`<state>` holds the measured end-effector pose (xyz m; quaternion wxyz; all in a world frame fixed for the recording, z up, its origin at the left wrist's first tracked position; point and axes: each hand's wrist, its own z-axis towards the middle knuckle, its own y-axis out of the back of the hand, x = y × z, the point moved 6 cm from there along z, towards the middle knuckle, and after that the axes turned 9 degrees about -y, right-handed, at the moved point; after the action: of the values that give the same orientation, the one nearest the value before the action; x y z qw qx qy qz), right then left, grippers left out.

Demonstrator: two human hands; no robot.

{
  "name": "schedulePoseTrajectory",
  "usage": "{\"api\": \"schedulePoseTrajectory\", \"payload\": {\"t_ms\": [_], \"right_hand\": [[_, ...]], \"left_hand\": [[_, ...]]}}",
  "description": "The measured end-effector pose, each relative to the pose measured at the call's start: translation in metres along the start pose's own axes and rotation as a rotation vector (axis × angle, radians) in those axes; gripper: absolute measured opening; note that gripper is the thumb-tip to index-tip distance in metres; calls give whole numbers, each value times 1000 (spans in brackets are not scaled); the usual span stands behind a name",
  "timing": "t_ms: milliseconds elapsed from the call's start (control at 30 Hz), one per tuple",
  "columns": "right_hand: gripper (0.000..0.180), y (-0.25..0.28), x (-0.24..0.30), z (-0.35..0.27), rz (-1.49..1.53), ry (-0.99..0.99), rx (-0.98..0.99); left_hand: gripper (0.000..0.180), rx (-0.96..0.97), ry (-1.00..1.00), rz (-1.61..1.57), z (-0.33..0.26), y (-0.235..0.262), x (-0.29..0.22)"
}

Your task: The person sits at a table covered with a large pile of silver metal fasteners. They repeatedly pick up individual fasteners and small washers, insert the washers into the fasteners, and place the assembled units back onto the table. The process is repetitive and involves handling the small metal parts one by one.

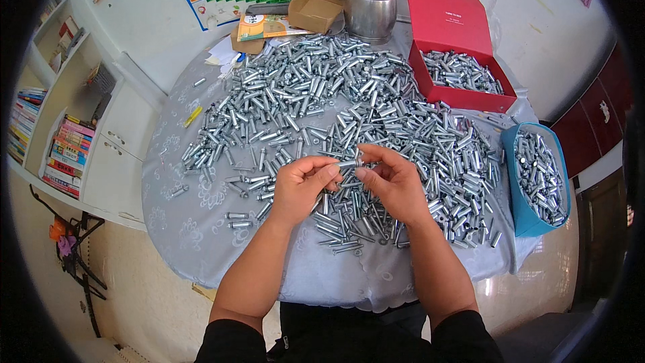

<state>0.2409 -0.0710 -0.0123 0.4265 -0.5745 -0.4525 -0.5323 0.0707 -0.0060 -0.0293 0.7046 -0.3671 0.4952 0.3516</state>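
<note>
Between my two hands, over the middle of the table, is a silvery expansion bolt [348,164] lying roughly level. My left hand [300,187] pinches its left end between thumb and fingers. At its other end, my right hand [398,187] has thumb and index finger closed around the tip; whatever small part they cover is hidden. Beneath and beyond both hands spreads a large heap of metal expansion bolts [302,84], with loose sleeves, washers and nuts mixed in. A few single bolts [238,224] lie left of my left forearm.
A round table under a grey patterned cloth [181,228] carries everything. An open red box [470,99] of bolts stands far right, and a blue bin [516,188] of them at the right edge. Behind are a metal pot [371,10], a cardboard box [317,10] and a yellow cutter [193,117].
</note>
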Motion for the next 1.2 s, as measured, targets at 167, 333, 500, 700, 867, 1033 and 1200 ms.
{"api": "schedulePoseTrajectory", "payload": {"t_ms": [167,333,500,700,867,1033,1200], "right_hand": [[19,0,-6,1,-14,-39,2],[19,-2,-9,2,-68,-116,39],[18,-3,-3,0,25,-51,2],[18,-2,-3,0,43,-61,10],[20,-3,-5,1,26,-78,37],[19,-2,-9,2,-42,-182,50],[16,-3,-6,2,63,-87,26]], "left_hand": [[19,-1,-4,10,0,0,-1],[19,2,10,24,0,0,0],[18,-6,-3,9,0,0,0],[19,8,-5,7,0,-2,-1],[20,4,-26,-30,1,-1,-2],[20,-6,-8,-65,1,0,-2],[20,-9,-9,-84,2,1,0]]}}
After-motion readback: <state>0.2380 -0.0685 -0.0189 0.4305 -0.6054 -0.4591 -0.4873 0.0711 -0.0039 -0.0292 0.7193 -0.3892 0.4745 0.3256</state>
